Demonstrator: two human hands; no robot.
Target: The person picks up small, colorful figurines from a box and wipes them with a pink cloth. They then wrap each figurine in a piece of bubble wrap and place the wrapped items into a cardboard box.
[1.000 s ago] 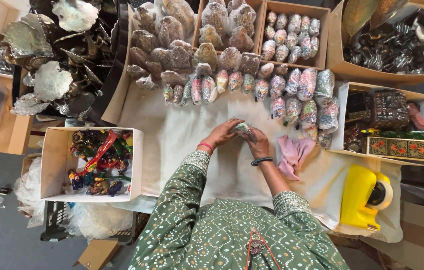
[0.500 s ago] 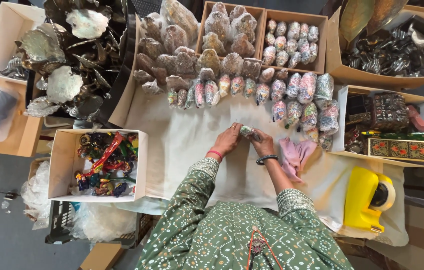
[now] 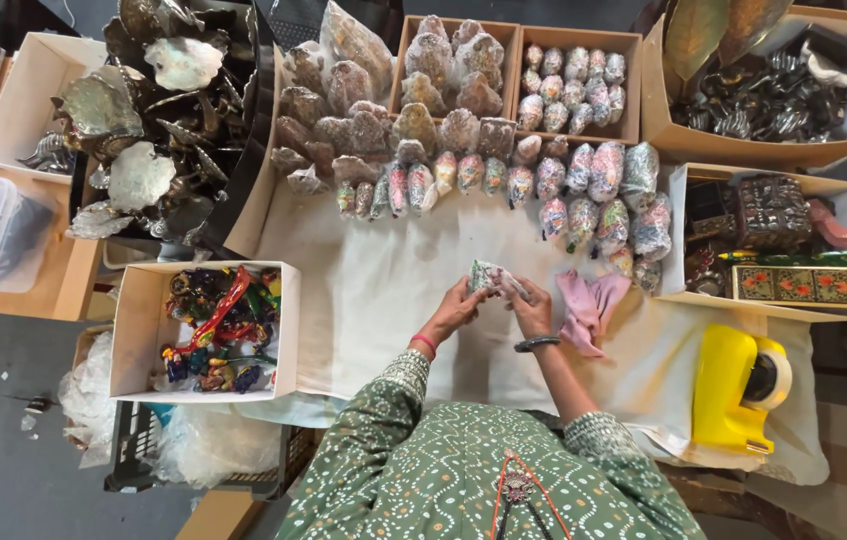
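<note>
My left hand [image 3: 455,308] and my right hand [image 3: 533,307] meet over the white cloth [image 3: 373,300] and both grip a small painted object in clear bubble wrap [image 3: 491,279]. The left wrist wears a red bangle, the right a dark bracelet. A pink cloth [image 3: 588,305] lies just right of my right hand. Beyond my hands runs a row of several similar wrapped painted pieces [image 3: 503,180].
A white box of colourful trinkets [image 3: 208,325] sits at left, metal leaf-shaped pieces [image 3: 143,150] at far left. Cardboard boxes of wrapped items [image 3: 573,75] stand at the back, a box of dark metalware [image 3: 773,95] and painted boxes [image 3: 813,285] at right, a yellow tape dispenser [image 3: 738,385] near right.
The hands stay together on the wrapped object, turning it slightly. The view has shifted a little; nothing else has moved.
</note>
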